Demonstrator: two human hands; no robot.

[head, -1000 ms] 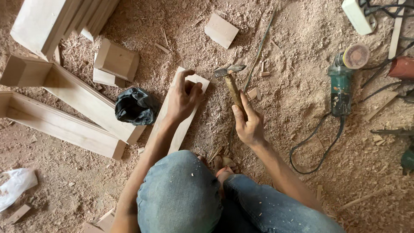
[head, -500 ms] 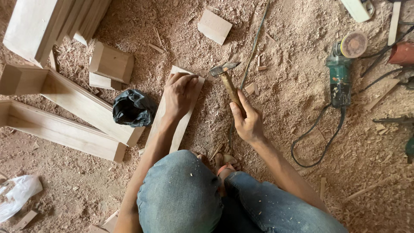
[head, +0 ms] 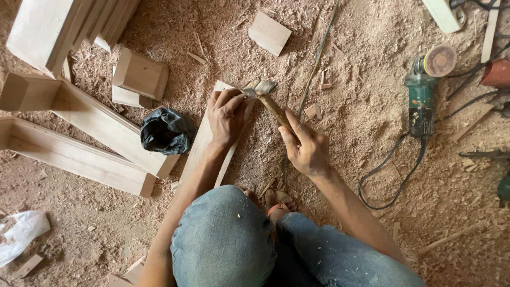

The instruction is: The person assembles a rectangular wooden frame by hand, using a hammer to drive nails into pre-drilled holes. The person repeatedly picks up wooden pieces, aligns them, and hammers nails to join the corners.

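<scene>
Head view: our left hand (head: 227, 114) presses flat on the plank (head: 204, 146); our right hand (head: 305, 146) grips the hammer (head: 268, 101), its head touching the plank's end.

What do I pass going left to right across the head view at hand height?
Long wooden frame pieces → black plastic bag → left hand on the wooden board → hammer → right hand → green angle grinder.

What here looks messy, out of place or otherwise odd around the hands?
Sawdust and wood chips cover the whole floor. A green angle grinder lies loose among them, its cord looping across the shavings. A crumpled black bag sits beside the board under the left hand. The right hand grips a hammer.
</scene>
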